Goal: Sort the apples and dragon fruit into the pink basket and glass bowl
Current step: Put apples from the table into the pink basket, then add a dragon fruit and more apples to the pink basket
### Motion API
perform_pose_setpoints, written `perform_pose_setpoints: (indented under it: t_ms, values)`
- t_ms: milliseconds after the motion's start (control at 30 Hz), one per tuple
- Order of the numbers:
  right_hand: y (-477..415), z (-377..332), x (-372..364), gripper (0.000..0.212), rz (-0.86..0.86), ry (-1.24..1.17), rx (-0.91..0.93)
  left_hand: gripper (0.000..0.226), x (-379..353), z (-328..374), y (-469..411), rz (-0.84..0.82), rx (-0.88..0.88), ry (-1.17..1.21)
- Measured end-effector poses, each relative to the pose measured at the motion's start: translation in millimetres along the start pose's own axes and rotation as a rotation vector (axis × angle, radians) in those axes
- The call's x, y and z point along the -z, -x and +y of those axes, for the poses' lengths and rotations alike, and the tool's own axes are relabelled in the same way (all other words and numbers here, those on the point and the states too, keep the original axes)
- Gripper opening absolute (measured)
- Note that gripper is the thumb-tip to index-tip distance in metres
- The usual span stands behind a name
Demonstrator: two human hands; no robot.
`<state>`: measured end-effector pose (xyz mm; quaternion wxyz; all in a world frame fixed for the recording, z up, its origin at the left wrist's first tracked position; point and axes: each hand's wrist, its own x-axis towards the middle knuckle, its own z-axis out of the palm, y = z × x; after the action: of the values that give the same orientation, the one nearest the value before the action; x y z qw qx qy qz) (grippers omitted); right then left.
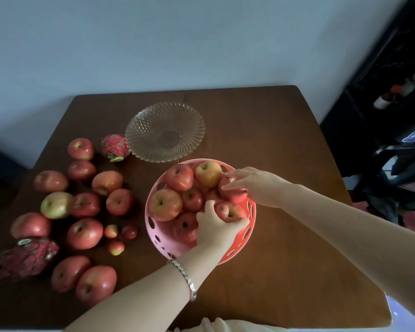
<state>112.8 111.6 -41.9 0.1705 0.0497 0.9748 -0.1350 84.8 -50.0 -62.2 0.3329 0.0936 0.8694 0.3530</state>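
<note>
Left forearm: a silver link bracelet (188, 279) is sitting on the wrist, near the basket's near rim.
Near-left table: two large red apples (84, 277) are lying side by side on the brown wooden table (285, 236); a dark red dragon fruit (24, 258) is lying just left of them.
Left hand: the left hand (216, 226) is reaching into the round pink plastic basket (158, 238), fingers curling around a red apple (229, 210) at the basket's near right, gripping it.
Right hand: the right hand (256, 185) is resting over another red apple (233, 192) by the basket's right rim, fingers spread and clasping it from above.
Basket: it is holding a heap of red and yellow-red apples, in the middle of the table.
Left table: loose apples (86, 204), large and small, are spreading across the left side, one greenish.
Far: a second, smaller pink dragon fruit (115, 147) is sitting touching the left edge of the empty cut-glass bowl (165, 131), which is standing just beyond the basket.
</note>
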Motion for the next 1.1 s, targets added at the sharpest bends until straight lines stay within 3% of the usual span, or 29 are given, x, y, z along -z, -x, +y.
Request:
perform_pose_setpoints:
  t_ms: [167,333,567,633,733,900,1033,1100]
  values:
    - [2,-2,0,0.066,0.014,-0.01,-0.001,0.074,-12,9,9,0.016,-0.121,-0.452]
    - [3,-1,-2,0.067,0.023,-0.027,-0.006,0.073,-5,9,1,-0.136,-0.01,-0.244]
    - [0,-5,0,0.072,0.005,-0.087,-0.02,0.077,-12,8,8,-0.077,-0.064,-0.275]
    - [0,-9,3,0.074,-0.019,-0.093,-0.027,0.077,-12,9,11,-0.05,-0.117,-0.376]
    - [1,-19,11,0.066,-0.026,-0.064,-0.028,0.068,-1,9,17,-0.039,-0.295,-0.604]
    - [1,-54,20,0.041,0.163,-0.179,-0.034,0.024,68,-10,11,0.199,-0.543,-0.548]
    - [-5,-105,23,0.032,0.28,-0.401,-0.003,0.021,142,-59,-17,0.304,-0.383,-0.583]
    - [-13,-131,23,0.028,0.296,-0.482,0.008,0.041,170,-89,-34,0.269,-0.207,-0.704]
